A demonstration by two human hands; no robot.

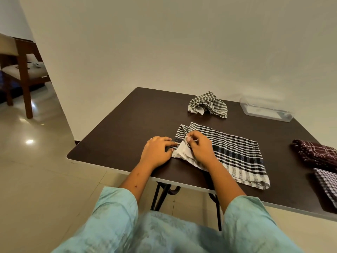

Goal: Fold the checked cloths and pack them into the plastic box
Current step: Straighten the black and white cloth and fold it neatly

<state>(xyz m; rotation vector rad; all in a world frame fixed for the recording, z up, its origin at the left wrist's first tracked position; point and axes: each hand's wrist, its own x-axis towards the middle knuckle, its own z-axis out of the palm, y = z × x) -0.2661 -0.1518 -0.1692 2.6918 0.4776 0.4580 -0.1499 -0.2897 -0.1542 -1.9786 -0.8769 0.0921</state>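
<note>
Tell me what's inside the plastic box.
The plastic box looks empty: no cloth shows through its clear walls. Glare blurs its floor, so anything small there cannot be told.

Your route to plastic box (267, 109) crosses black-and-white cloth (237, 154), flat mid-table. Gap between crumpled green cloth (207, 105) and box open. Wall (164, 52) close behind box. Maroon cloth (317, 154), folded checked cloth (328, 183) occupy right edge. Left half of table (118, 128) bare.

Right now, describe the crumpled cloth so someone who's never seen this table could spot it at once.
Find the dark table by the wall. At its far side, left of the clear plastic box, sits a green checked cloth. Unlike the flat black checked cloth nearer the front edge, it is bunched in a heap.
</note>
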